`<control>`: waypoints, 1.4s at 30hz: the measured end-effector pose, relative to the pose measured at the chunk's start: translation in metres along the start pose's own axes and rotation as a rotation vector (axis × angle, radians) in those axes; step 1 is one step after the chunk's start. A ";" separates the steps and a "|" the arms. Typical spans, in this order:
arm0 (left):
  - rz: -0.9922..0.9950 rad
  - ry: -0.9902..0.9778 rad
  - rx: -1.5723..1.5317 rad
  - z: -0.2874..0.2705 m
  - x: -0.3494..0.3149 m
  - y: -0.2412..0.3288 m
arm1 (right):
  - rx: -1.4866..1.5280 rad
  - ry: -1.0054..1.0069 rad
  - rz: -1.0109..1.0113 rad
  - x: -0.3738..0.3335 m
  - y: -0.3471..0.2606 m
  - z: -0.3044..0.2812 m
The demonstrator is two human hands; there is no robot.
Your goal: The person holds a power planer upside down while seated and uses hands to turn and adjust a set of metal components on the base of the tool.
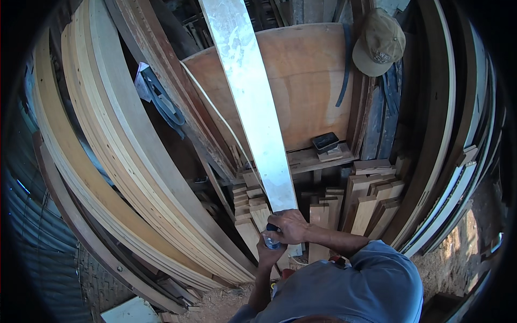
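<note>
Close in front of me, my left hand point(267, 252) is wrapped round the lower part of a small clear bluish container point(271, 244), which looks like a bottle with a dark blue upper part. My right hand point(289, 226) closes over its top from the right, fingers curled. Much of the container is hidden by my fingers. Just beyond both hands stands a long pale plank point(258, 113) with a glossy, smeared white face, running from beside my hands to the far edge of the view.
Tall boards point(124, 134) lean in a row on the left, and more boards point(431, 134) on the right. Short wood offcuts point(371, 202) stand ahead. A black tray point(325, 142) rests on a shelf beneath a brown plywood panel point(307, 81). A cap point(379, 43) hangs on a post.
</note>
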State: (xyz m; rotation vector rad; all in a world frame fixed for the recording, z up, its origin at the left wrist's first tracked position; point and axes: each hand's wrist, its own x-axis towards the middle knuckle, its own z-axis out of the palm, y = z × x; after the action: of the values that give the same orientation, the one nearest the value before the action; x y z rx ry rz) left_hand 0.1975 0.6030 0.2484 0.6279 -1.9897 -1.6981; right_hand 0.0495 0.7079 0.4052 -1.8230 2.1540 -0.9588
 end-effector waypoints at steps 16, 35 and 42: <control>0.022 -0.286 -0.008 -0.069 0.001 0.106 | 0.508 0.002 -0.006 -0.017 -0.003 -0.093; 1.405 0.591 0.440 -0.104 0.034 0.339 | 0.536 0.070 0.306 -0.054 0.058 -0.041; 1.544 0.613 0.571 -0.109 0.011 0.388 | 0.522 0.067 0.256 -0.049 0.065 -0.042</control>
State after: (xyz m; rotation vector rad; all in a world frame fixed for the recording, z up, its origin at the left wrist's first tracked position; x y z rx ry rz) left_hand 0.2345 0.5646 0.6479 -0.2703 -1.5795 -0.0003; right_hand -0.0139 0.7720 0.3885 -1.2564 1.8691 -1.3670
